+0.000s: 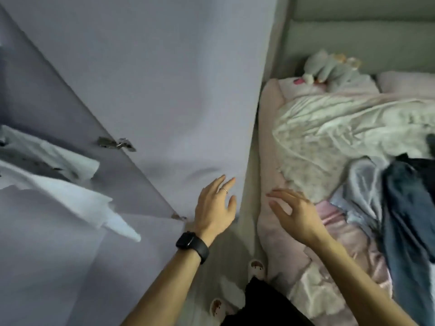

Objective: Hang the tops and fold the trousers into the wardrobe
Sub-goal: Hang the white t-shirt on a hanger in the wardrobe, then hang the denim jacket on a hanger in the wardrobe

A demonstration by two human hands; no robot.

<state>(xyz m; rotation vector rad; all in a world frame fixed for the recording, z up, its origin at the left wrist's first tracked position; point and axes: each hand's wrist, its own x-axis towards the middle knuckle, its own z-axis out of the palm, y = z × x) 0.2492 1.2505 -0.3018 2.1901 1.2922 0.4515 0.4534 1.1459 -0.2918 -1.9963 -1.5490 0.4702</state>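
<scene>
My left hand (215, 205), with a black watch on the wrist, hovers with spread fingers beside the open pale lilac wardrobe door (164, 90). It holds nothing. My right hand (294, 210) is open too, its fingers loosely spread over the pink edge of the bed (277, 231). White garments (58, 184) hang inside the wardrobe at the left. A heap of clothes lies on the bed at the right: dark blue trousers (404, 220), a pale blue garment (362, 184) and a black piece (421, 165).
A crumpled white quilt (341, 142) covers the bed, with a grey soft toy (329, 67) near the padded headboard (353, 38). Door hinges (115, 143) show on the wardrobe. A narrow strip of floor (249, 184) runs between wardrobe and bed.
</scene>
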